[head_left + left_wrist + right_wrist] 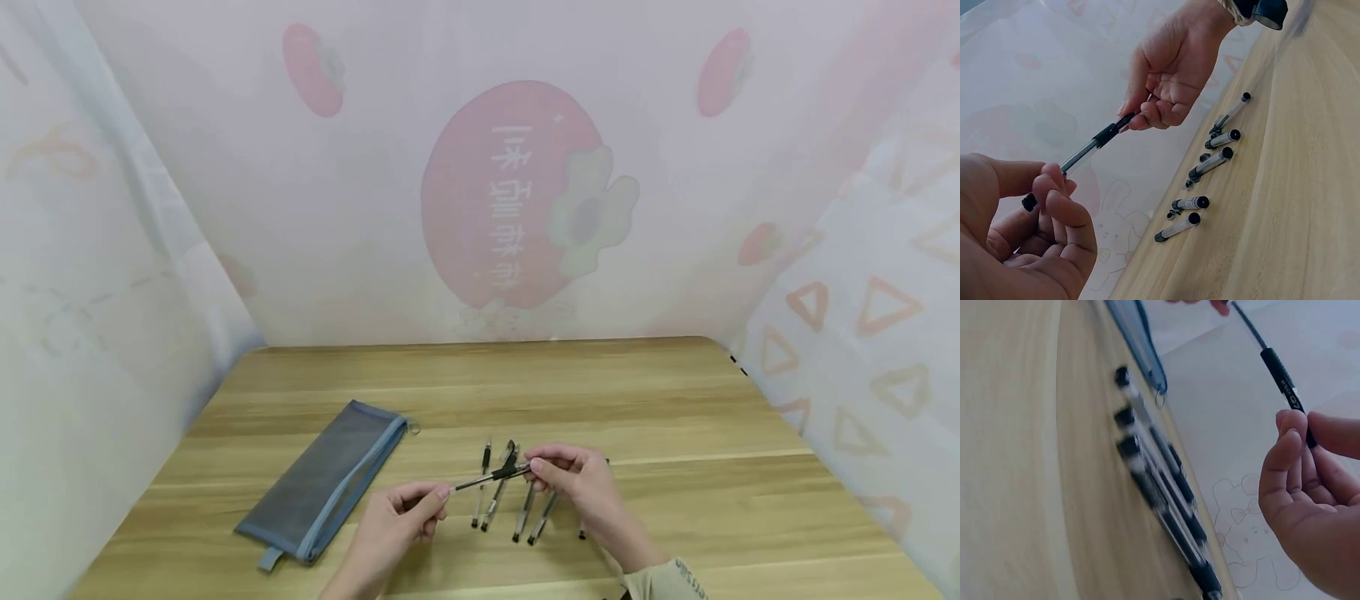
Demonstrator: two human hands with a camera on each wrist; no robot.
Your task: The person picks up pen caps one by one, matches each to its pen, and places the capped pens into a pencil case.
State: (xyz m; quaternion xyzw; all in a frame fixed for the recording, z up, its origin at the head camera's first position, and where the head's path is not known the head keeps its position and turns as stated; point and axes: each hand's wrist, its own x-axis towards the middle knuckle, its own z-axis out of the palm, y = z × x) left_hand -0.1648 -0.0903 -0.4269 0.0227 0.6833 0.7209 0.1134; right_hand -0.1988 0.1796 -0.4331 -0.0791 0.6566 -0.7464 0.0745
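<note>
My left hand (401,525) and right hand (581,487) hold one slim pen (480,481) between them, above the table. Thumb and fingers of the left hand pinch it near its black rear end, which pokes out past them in the left wrist view. At the opposite end, the right hand pinches the dark capped part, seen in the right wrist view beside the black grip (1277,367). Whether the cap sits fully on is hard to tell. Below the hands, several similar clear pens with black ends (1211,164) lie on the wood.
A grey-blue mesh zip pouch (315,479) lies left of the pens, its zip along the right side. The wooden table (637,392) stretches to a printed cloth wall (360,208) at the back, with more cloth on both sides.
</note>
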